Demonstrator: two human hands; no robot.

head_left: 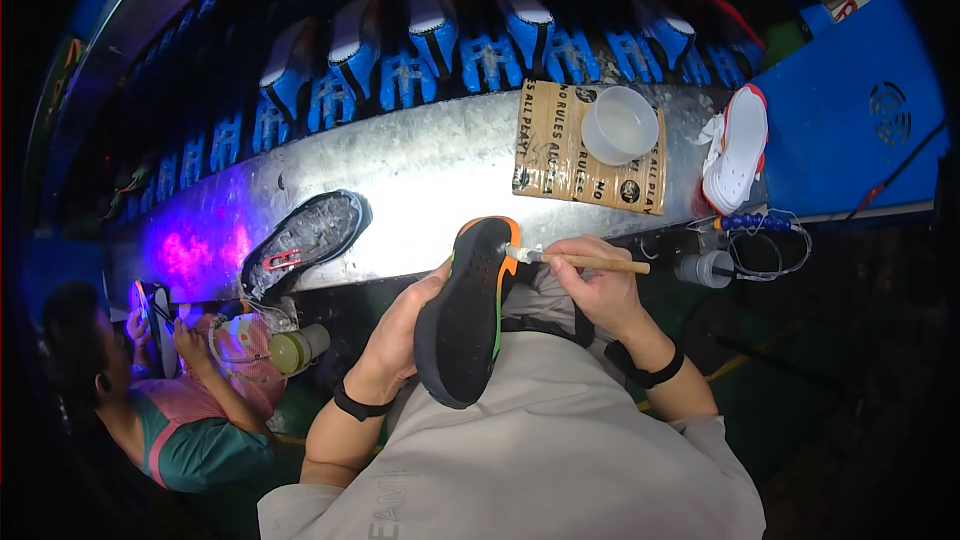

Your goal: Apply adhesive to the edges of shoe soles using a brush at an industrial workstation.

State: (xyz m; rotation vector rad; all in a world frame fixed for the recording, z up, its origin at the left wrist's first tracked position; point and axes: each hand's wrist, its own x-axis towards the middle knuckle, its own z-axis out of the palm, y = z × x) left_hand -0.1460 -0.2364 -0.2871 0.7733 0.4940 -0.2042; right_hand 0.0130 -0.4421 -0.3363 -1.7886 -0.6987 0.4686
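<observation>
My left hand point(400, 328) grips the side of a black shoe sole point(462, 325) with an orange and green edge, tilted in front of my body. Its upper part has small holes. In my right hand point(598, 285) is a brush point(590, 262) with a pale wooden handle, pinched between thumb and fingers. The whitish brush tip touches the sole's orange edge near its upper right end. Beyond my hands, a translucent plastic cup point(622, 128) with some whitish content stands on a printed brown cardboard piece point(540, 155).
The metal bench point(420, 160) holds a dark shoe-shaped piece point(310, 240) with clear plastic inside and a white sole with red edging point(738, 150). Behind it are several shoe uppers point(432, 25) on blue racks. At left, a co-worker point(205, 440) holds a sole. A clear container point(708, 268) hangs near tubing.
</observation>
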